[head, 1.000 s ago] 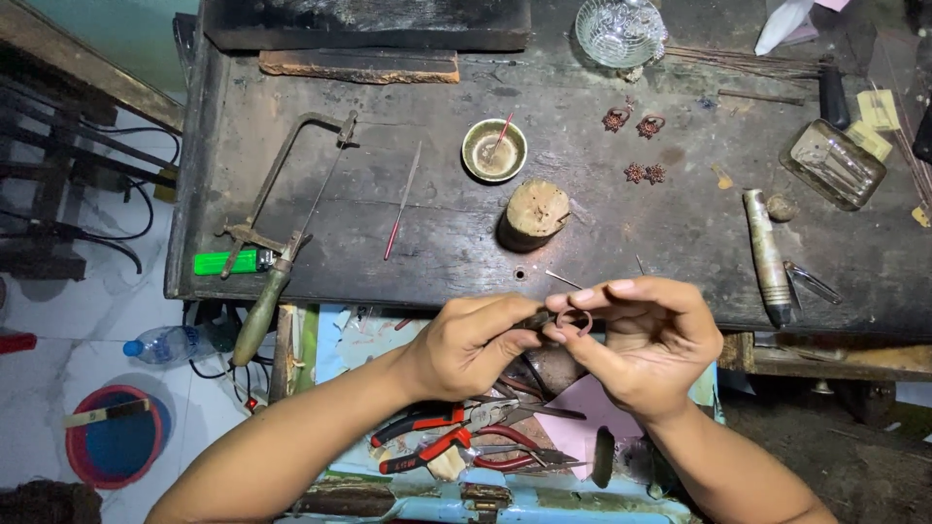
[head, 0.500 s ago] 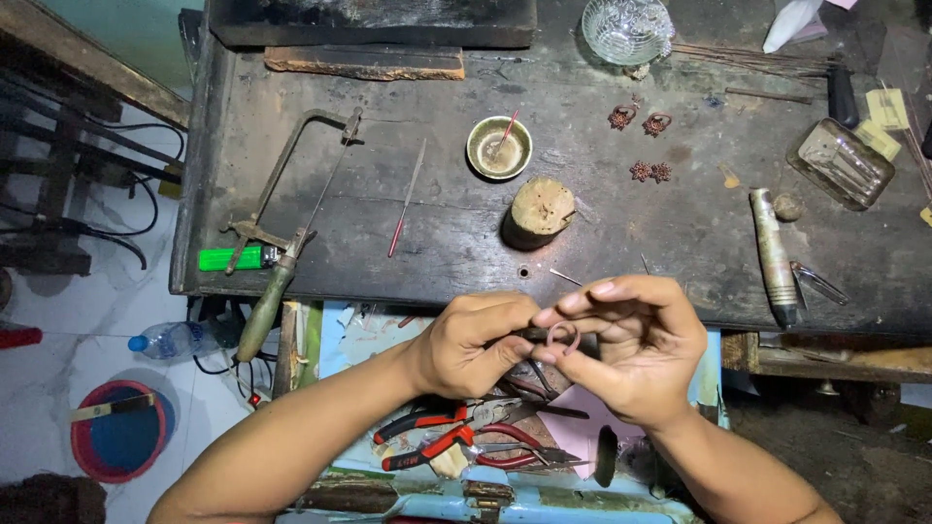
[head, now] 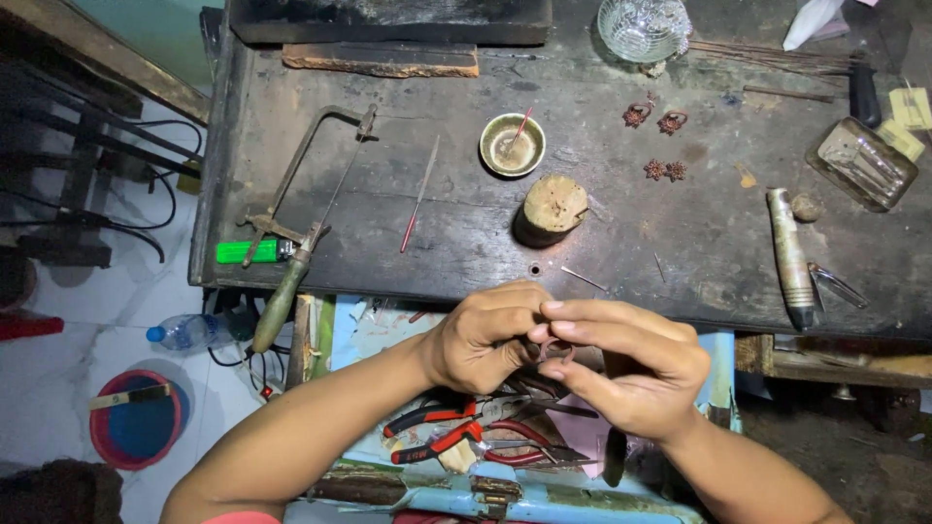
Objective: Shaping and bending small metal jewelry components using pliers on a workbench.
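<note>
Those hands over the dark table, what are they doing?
The left hand and right hand meet just in front of the dark worn wooden workbench, pinching a small dark ring-shaped metal piece between their fingertips. Red-handled pliers lie in the blue tray below; a metal-framed saw rests on the bench, untouched.

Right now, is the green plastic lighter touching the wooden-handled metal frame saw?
Touching. The head view shows the green lighter lying on the bench, its end tucked under the saw by the clamp.

Both bare arms reach in from below. The left hand [head: 485,335] and right hand [head: 626,374] meet, fingertips pinched together (fingers curled, thumbs tucked close).
</note>
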